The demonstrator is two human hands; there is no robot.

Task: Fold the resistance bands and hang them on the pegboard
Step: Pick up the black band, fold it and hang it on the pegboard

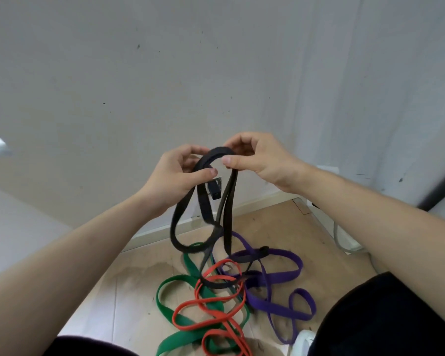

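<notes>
1. A person's left hand [180, 173] and right hand [257, 160] hold a black band [203, 201] up in front of a pale wall [113, 73], the two hands close together at the band's top bend
2. The left hand grips the strands just below the bend, thumb laid across the front; the right hand pinches the bend between thumb and curled fingers
3. The black band hangs lengthwise from the hands, its long axis running top to bottom and its doubled loops pointing down at the wooden floor [139, 278]
4. Its lowest loop reaches the pile below, lying across a red band [213, 313] and a purple band [258, 304]
5. A green band [175, 343] lies tangled with the red one on the floor, the purple one spread out to their right
6. A small black hook [215, 190] on a metal plate shows on the wall just behind the held band, between its hanging strands
</notes>
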